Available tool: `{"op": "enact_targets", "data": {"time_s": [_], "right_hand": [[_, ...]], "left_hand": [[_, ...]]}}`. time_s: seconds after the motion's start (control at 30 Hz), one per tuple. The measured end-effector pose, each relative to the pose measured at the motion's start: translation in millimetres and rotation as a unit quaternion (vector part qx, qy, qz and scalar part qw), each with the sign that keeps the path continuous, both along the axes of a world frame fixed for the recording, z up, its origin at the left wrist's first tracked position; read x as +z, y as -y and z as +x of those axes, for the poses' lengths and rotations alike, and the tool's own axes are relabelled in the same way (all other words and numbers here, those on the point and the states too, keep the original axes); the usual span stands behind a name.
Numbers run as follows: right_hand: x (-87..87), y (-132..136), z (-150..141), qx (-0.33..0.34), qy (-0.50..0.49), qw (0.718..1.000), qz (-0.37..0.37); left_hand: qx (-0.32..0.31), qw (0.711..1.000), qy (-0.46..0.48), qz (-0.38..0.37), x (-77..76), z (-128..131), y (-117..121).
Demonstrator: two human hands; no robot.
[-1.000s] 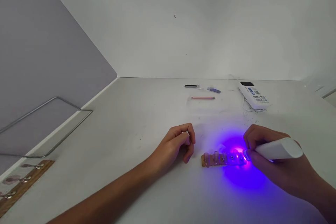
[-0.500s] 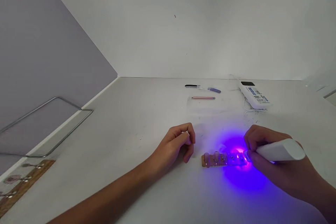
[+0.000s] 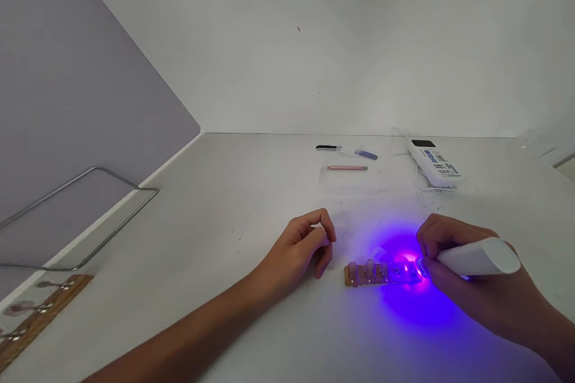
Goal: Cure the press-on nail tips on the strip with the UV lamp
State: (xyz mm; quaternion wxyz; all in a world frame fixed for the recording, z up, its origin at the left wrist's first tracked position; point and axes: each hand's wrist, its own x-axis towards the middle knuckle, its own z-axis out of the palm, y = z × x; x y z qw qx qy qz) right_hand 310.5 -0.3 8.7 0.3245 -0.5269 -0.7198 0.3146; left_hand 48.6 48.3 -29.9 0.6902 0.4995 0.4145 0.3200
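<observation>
My right hand (image 3: 471, 275) is closed around a white handheld UV lamp (image 3: 480, 257). The lamp's head points left, and its violet-blue light falls on the right end of a row of shiny pinkish nail tips (image 3: 381, 272). These lie along a narrow wooden strip (image 3: 347, 276) on the table, with small sparkling bits on them. Glare hides detail at the lit end. Left of the strip, my left hand (image 3: 303, 245) rests on the table, loosely curled with nothing visible in it, and does not touch the strip.
Toward the back lie a pink pen-like tool (image 3: 347, 168), a black-handled tool (image 3: 329, 147) and a purple-grey file-like piece (image 3: 366, 155). A white box-shaped device (image 3: 435, 163) with a cable sits back right. At left are a bent metal wire frame (image 3: 119, 230) and another wooden strip (image 3: 45, 317).
Almost nothing differs. The view shifts very slightly, while the lamp stays over the right end of the strip and my left hand stays beside it.
</observation>
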Motion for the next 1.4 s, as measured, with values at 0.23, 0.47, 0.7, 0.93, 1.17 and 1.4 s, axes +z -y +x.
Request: {"op": "enact_targets", "data": {"time_s": [0.23,0.47,0.7,0.93,1.17,1.4], "right_hand": [[-0.3,-0.9,1.4,0.014,0.019,0.999,0.022],[-1.1,-0.9,4.1,0.034,0.029,0.999,0.022],[-1.0,-2.6,3.0,0.027,0.023,0.999,0.026],[-0.2,-4.3,5.1,0.041,0.031,0.998,0.036],[-1.9,-1.5,4.1,0.021,0.023,0.999,0.033],[0.2,-2.8,2.5,0.029,0.024,0.999,0.028]], "left_hand": [[-0.019,0.999,-0.010,0.048,-2.6,-0.1,-0.9],[-0.029,0.997,-0.005,0.067,-6.6,-0.6,-0.4],[-0.030,0.997,-0.019,0.070,-8.1,-1.1,0.6],[-0.027,0.997,-0.023,0.069,-7.8,-1.0,0.4],[-0.030,0.997,-0.024,0.065,-6.1,0.3,1.9],[-0.025,0.997,-0.020,0.065,-5.5,0.1,1.4]]}}
